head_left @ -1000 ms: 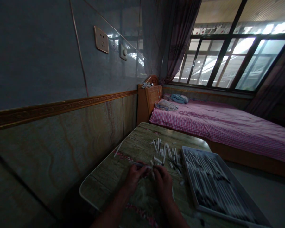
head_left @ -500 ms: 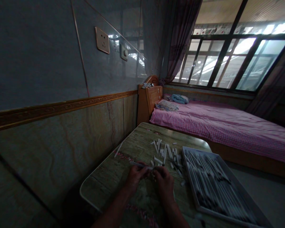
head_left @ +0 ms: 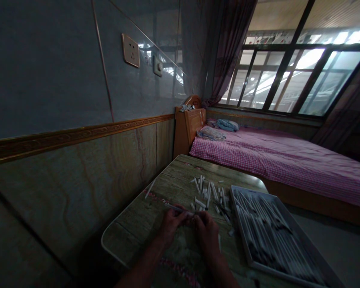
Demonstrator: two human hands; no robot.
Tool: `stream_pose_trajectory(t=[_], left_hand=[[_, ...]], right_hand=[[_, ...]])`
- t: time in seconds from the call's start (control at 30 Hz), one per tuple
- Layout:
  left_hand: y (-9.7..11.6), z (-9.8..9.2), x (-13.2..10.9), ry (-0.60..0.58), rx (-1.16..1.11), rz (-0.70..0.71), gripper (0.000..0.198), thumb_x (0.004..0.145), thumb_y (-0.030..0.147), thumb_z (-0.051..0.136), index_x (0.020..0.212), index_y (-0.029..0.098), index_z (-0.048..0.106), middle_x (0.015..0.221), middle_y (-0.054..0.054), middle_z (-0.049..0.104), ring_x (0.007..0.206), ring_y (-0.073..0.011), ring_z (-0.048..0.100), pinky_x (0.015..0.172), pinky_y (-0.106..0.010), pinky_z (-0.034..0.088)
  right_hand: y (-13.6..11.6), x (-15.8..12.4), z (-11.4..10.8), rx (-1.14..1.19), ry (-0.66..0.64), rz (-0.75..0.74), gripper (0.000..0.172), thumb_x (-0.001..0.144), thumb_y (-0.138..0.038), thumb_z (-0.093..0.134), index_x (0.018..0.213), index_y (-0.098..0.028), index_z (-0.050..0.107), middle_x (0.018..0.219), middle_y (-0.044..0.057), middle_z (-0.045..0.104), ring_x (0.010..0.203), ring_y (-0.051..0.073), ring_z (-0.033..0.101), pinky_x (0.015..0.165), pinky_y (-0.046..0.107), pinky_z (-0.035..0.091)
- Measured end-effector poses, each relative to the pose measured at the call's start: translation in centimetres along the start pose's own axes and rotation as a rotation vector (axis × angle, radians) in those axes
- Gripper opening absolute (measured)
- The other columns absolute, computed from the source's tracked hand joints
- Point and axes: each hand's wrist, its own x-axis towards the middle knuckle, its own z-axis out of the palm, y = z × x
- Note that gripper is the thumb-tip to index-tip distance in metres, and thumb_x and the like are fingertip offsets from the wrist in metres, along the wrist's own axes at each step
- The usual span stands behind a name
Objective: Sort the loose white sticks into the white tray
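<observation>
Over the middle of the table (head_left: 129,228), my left hand (head_left: 171,222) is closed on a thin white stick (head_left: 174,207) that points out to the left. My right hand (head_left: 206,228) is closed close beside it, fingertips pinched at the stick's right end. What small piece the right fingers hold there is hidden. Just beyond both hands lie several short white tubes (head_left: 208,194) in a loose pile. A single white stick (head_left: 150,189) rests apart near the table's left edge.
A shallow light-coloured tray (head_left: 242,240), full of long white sticks with dark ends, stands on the right of the table. Beyond the table is a bed (head_left: 276,156) with a pink checked sheet. A tiled wall (head_left: 123,160) runs along the left.
Both hands stay at nearly the same place, with only a slight shift of the fingers around the stick. The view has moved very slightly.
</observation>
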Motion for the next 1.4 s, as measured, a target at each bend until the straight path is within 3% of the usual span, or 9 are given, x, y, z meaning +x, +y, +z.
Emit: stream_pose_trajectory(t=[0.17,0.33,0.57,0.8,1.0,1.27,1.4], left_hand=[[-0.1,0.0,-0.3,-0.025,0.032,0.014,0.044,0.052,0.039,0.088,0.077,0.016,0.060,0.069,-0.001,0.073,0.064,-0.0171,0.068,0.060,-0.028,0.054],[0.2,0.2,-0.5,-0.063,0.082,0.016,0.043,0.052,0.041,0.087,0.075,0.017,0.060,0.066,-0.001,0.072,0.062,-0.0177,0.067,0.056,-0.027,0.052],[0.0,0.0,-0.2,-0.016,0.062,0.037,0.040,0.053,0.040,0.086,0.074,0.016,0.062,0.065,0.000,0.070,0.061,-0.0162,0.065,0.059,-0.028,0.052],[0.5,0.4,-0.6,-0.038,0.070,0.030,0.040,0.054,0.040,0.086,0.072,0.016,0.061,0.060,0.002,0.067,0.057,-0.0141,0.062,0.055,-0.025,0.049],[0.6,0.5,-0.6,0.014,0.083,0.014,0.041,0.051,0.040,0.087,0.072,0.016,0.062,0.063,0.000,0.069,0.058,-0.0151,0.063,0.057,-0.026,0.050],[0.9,0.6,-0.8,-0.029,0.120,0.002,0.042,0.050,0.041,0.087,0.072,0.016,0.062,0.060,0.001,0.068,0.058,-0.0163,0.064,0.054,-0.026,0.049],[0.7,0.5,-0.6,-0.013,0.111,0.009,0.041,0.051,0.041,0.087,0.073,0.016,0.062,0.063,0.000,0.068,0.061,-0.0173,0.065,0.057,-0.027,0.051]], right_hand=[[1.3,-0.1,0.0,-0.309,-0.016,-0.167,0.033,0.094,-0.038,0.041,0.070,-0.023,0.057,0.063,0.000,0.061,0.057,0.015,0.057,0.054,0.024,0.037],[3.0,0.0,0.4,-0.563,0.020,-0.461,0.040,0.098,-0.027,0.027,0.087,-0.022,0.065,0.075,0.007,0.066,0.058,0.017,0.058,0.052,0.027,0.035],[2.1,-0.5,0.8,-0.378,-0.007,-0.339,0.037,0.101,-0.031,0.030,0.081,-0.023,0.061,0.074,0.002,0.064,0.067,0.016,0.060,0.062,0.025,0.042],[2.1,-0.2,0.2,-0.416,-0.111,-0.379,0.046,0.100,-0.037,0.027,0.076,-0.023,0.063,0.068,0.005,0.064,0.059,0.017,0.057,0.055,0.026,0.035],[0.7,-0.5,0.6,-0.248,-0.029,-0.170,0.040,0.097,-0.047,0.036,0.072,-0.023,0.056,0.066,-0.001,0.061,0.060,0.014,0.057,0.058,0.024,0.036],[1.8,-0.1,0.3,-0.345,-0.092,-0.259,0.041,0.099,-0.035,0.031,0.078,-0.024,0.065,0.070,0.004,0.066,0.063,0.017,0.060,0.058,0.025,0.035],[0.8,-0.3,0.1,-0.296,-0.047,-0.248,0.040,0.099,-0.041,0.035,0.074,-0.023,0.060,0.068,0.002,0.064,0.063,0.016,0.060,0.059,0.025,0.036]])
